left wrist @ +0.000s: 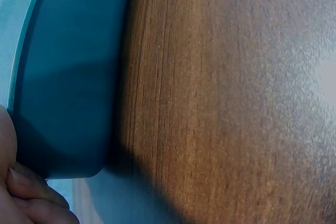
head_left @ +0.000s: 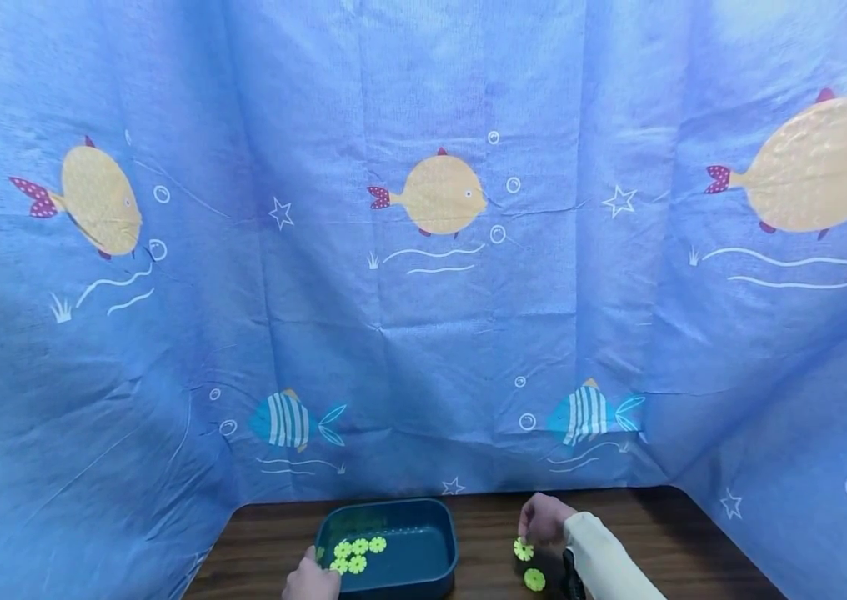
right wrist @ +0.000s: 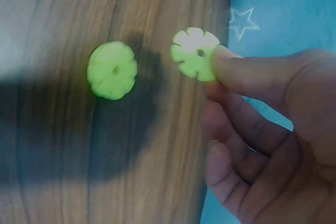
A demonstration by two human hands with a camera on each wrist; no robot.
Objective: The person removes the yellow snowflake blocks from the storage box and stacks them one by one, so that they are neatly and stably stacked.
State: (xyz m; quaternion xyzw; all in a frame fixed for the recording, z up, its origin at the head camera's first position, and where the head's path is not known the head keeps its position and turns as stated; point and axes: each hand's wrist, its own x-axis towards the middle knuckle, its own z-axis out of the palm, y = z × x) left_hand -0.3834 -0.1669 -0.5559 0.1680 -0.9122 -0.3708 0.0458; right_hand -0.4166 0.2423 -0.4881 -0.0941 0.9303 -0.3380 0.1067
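Between thumb and forefinger, my right hand pinches a yellow-green flower-shaped disc with notched edges and a small centre hole. Another such disc lies on the wooden table beside it, nearer the front in the head view. My left hand grips the near left corner of a dark teal rectangular tub. In the left wrist view, its curled fingers are at the tub's corner, beside the smooth outer wall. Several more yellow-green discs lie inside the tub, toward its left side.
The dark wood-grain table reaches back to a blue curtain printed with fish, which surrounds it at the back and on both sides. The tub stands left of the two discs on the right.
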